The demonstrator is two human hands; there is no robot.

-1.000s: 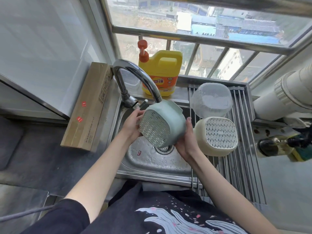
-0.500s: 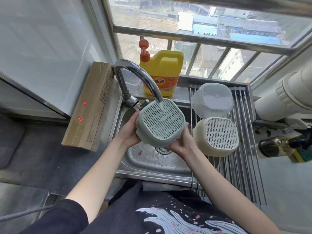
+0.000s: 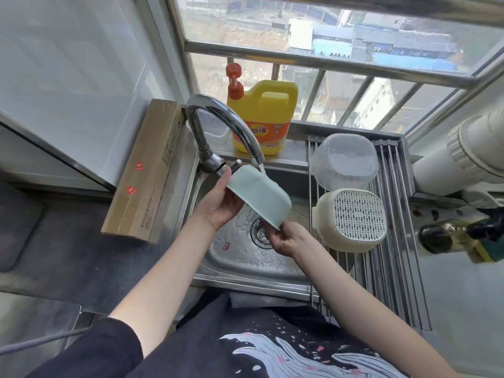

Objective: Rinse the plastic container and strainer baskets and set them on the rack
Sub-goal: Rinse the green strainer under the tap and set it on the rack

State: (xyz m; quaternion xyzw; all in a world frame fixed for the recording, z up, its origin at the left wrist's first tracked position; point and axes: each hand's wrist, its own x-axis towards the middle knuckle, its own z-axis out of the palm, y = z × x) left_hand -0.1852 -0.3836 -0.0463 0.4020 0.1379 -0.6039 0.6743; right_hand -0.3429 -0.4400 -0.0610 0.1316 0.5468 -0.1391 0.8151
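Note:
I hold a pale green strainer basket (image 3: 259,195) over the sink (image 3: 245,257), right under the faucet spout (image 3: 256,156), where a thin stream of water runs onto it. It is turned so that its smooth side wall faces me. My left hand (image 3: 218,203) grips its upper left rim. My right hand (image 3: 286,238) pinches its lower right corner. On the drying rack (image 3: 392,268) to the right, a clear plastic container (image 3: 345,162) lies upside down at the back, and a cream strainer basket (image 3: 354,222) lies upside down in front of it.
A yellow detergent jug (image 3: 263,118) with an orange pump stands on the sill behind the sink. A long cardboard box (image 3: 144,170) leans at the left of the faucet. A white pipe (image 3: 463,159) and a dark bottle (image 3: 450,236) sit at the right.
The green basket has been turned: its perforated bottom faced me before, and now its side wall does. My right hand has dropped to the lower corner, and my left has shifted to the upper rim.

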